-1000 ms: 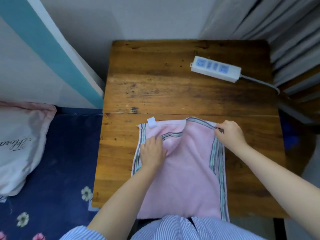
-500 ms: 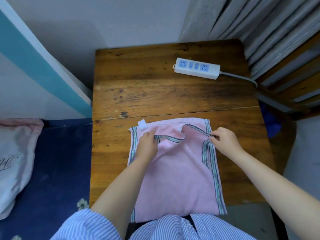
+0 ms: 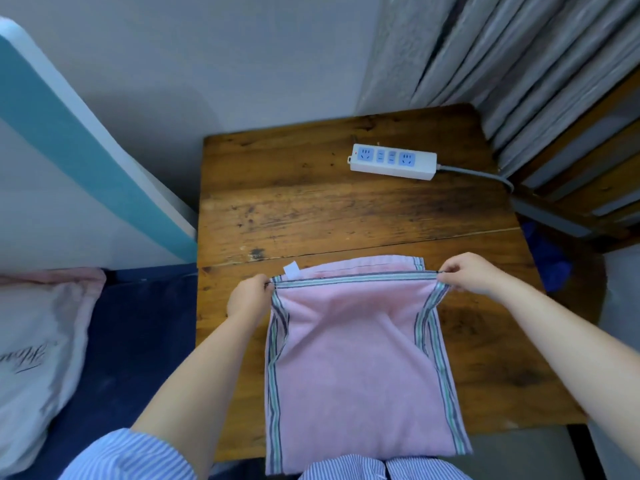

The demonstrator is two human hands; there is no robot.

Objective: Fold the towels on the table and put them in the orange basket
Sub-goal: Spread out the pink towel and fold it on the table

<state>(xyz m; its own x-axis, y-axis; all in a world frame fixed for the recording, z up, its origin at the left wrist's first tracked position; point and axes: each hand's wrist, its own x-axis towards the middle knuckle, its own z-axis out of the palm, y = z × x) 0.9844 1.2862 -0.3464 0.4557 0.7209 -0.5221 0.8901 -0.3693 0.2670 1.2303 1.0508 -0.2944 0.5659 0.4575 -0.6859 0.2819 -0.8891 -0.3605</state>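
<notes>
A pink towel (image 3: pixel 353 358) with green and grey striped borders lies on the near half of the wooden table (image 3: pixel 311 202) and hangs over its front edge. My left hand (image 3: pixel 247 299) pinches the upper layer's far left corner. My right hand (image 3: pixel 471 273) pinches its far right corner. The striped edge is stretched taut between both hands, a little short of the lower layer's far edge, where a white label sticks out. No orange basket is in view.
A white power strip (image 3: pixel 393 161) with a grey cable lies at the table's far right. Grey curtains (image 3: pixel 519 64) hang behind on the right. A bed with a dark blue sheet (image 3: pixel 138 341) and a pale pillow (image 3: pixel 34 348) is to the left.
Both hands have taken the upper layer's corners and pulled them apart, so the crumpled striped edge is now straight and taut. The camera has tilted up and away.
</notes>
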